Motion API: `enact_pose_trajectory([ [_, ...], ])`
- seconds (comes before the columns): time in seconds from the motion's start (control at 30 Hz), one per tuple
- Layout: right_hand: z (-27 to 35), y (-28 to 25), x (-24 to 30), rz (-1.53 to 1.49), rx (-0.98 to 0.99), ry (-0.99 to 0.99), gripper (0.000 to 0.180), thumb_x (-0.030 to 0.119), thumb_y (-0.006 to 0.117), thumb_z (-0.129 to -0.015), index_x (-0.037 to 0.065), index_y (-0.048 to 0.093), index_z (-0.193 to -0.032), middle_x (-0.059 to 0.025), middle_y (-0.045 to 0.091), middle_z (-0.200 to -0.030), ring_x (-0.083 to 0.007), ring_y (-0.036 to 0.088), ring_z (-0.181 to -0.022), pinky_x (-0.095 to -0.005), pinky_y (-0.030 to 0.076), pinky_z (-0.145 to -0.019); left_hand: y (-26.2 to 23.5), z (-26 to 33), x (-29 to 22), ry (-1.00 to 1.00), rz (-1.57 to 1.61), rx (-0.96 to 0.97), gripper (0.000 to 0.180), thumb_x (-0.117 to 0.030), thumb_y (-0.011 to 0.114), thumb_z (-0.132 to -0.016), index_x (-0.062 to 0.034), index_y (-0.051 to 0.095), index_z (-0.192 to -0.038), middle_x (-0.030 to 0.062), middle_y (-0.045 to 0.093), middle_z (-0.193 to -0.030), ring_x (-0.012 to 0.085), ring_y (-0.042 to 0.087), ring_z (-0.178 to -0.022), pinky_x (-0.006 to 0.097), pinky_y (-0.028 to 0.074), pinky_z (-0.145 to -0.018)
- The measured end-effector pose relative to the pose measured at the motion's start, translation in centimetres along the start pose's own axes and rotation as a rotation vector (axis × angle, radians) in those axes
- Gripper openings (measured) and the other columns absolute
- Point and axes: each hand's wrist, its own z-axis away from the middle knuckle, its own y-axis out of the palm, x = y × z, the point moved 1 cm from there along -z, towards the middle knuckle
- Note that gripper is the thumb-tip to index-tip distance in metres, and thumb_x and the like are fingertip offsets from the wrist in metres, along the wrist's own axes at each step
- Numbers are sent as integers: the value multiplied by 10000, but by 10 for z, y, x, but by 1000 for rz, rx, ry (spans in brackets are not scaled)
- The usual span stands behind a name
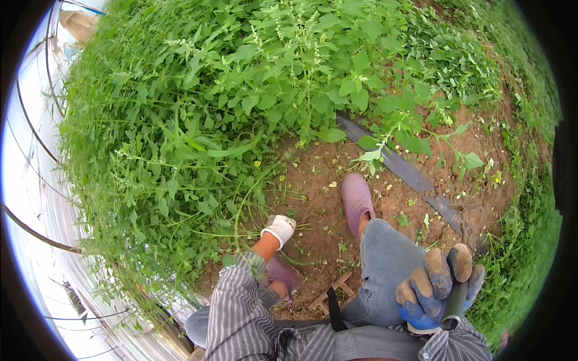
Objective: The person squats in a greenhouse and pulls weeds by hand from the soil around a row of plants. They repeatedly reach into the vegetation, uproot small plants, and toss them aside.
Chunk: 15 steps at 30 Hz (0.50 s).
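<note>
Blue glove point(430, 289), purple shoe point(356, 198), striped sleeve point(238, 313)

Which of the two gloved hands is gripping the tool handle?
The right hand, in a blue glove caked with soil, grips the dark tool handle. The left hand, in a white glove, reaches down into the weeds.

A worker in a garden row wears a grey-and-white pinstriped shirt with long sleeves, faded blue-grey jeans and soft mauve slip-on shoes point(356, 200), one of them largely hidden behind the left sleeve. The left hand point(280, 228) is covered by a white fabric glove, its cuff ending short of the pushed-up shirt sleeve. The right hand point(438, 289) wears a glove with a bright blue coating, its fingers point(438, 272) caked brown with soil, and a dark strap runs down at the waist.
</note>
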Motion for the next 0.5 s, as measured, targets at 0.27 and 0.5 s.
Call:
enact_pose_trajectory([
  [0.27,11,-19,-26,-399,-182,-83,223,333,510,-885,160,422,-774,-23,402,-751,-145,420,-566,-300,361,-581,-95,-47,13,-83,-325,-303,306,-138,428,-872,-134,511,-1166,95,460,-1197,256,474,-1080,392,469,-774],
  [0.5,-19,20,-34,-343,107,-93,212,335,527,-884,156,436,-816,-26,418,-775,-139,435,-579,-299,372,-589,-100,-80,70,-452,186,-272,408,-119,423,-874,-134,396,-1281,119,405,-1309,259,507,-1112,398,497,-793],
])
